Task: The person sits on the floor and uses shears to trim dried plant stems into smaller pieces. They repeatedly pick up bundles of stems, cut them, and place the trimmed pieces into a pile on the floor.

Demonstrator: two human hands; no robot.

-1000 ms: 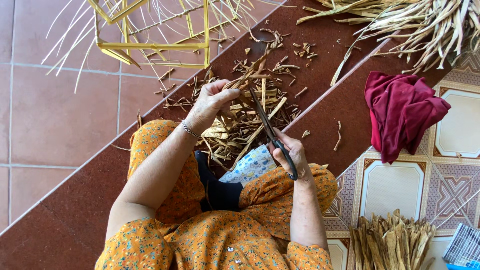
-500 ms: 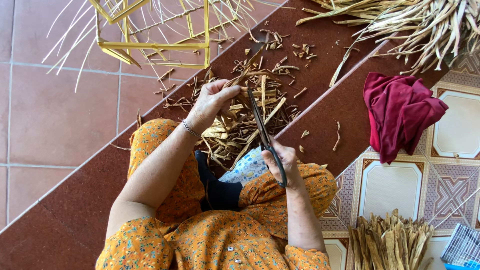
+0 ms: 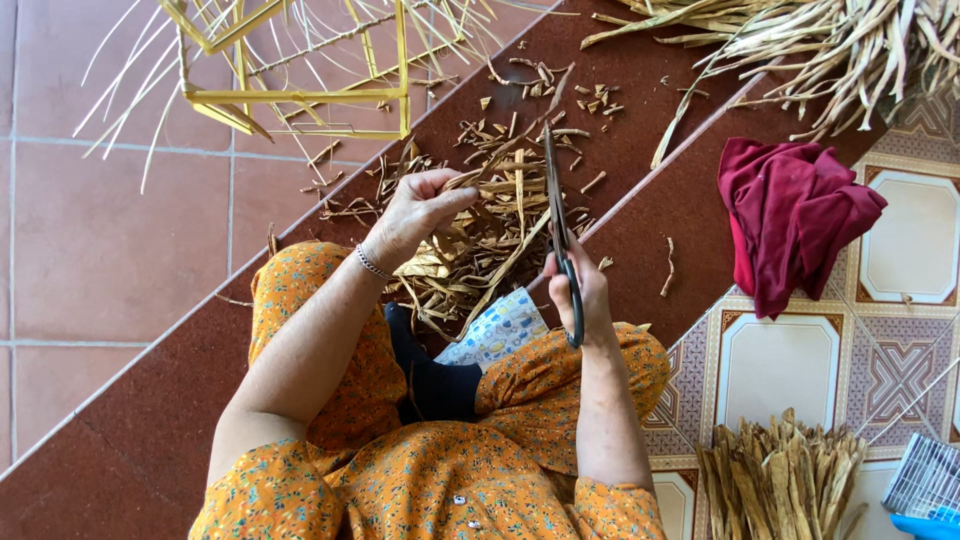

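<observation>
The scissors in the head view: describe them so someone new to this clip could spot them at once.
Start at the dark red step crossing the floor diagonally, then the heap of dry strips in front of the seated person's knees. The scissors stand over that heap, handle in the right hand, blades pointing away. They are the only dark, long metal thing among pale tan strips.

Your left hand [image 3: 415, 215]: fingertips buried among dry strips, grip on any single strip impossible to tell. Your right hand [image 3: 580, 290]: palm and finger loops of scissors [image 3: 558, 215] hidden behind knuckles; blades look nearly closed, tip lost against scrap pile [image 3: 490, 230]. Yellow frame [image 3: 300, 95] cut off by top edge. Dried stalk heap [image 3: 850, 40] runs past top and right edges. Bundle of cut sticks [image 3: 780, 485] cropped at bottom. Blue-and-white object [image 3: 925, 490] in corner mostly out of frame, kind unclear.
</observation>
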